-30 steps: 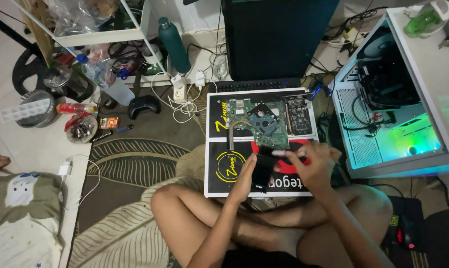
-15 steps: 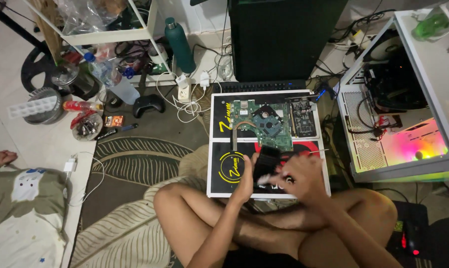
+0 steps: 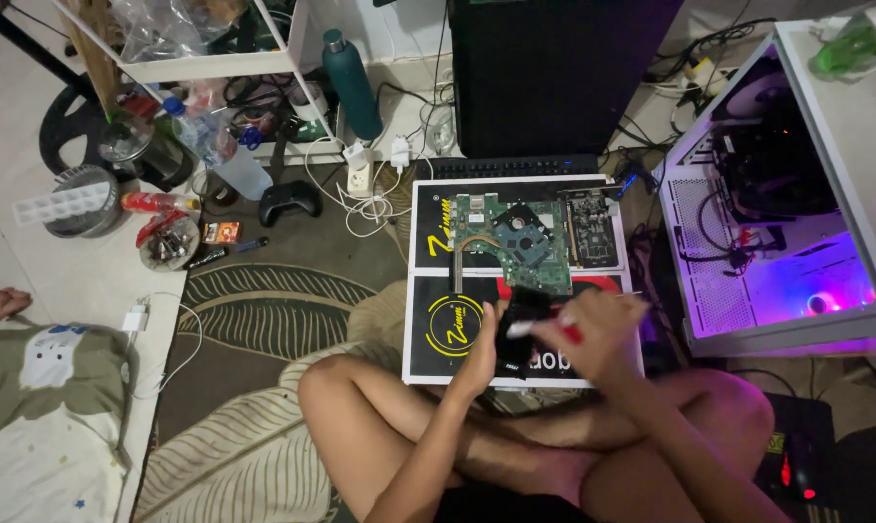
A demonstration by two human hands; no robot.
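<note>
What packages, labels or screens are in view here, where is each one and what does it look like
Flat black box: under the circuit board, before the crossed legs; rectangular, yellow round emblem, red patch.
Small carton: floor left, beside the game controller; red-orange.
Black part: held in left hand, right hand over it; small label.
</note>
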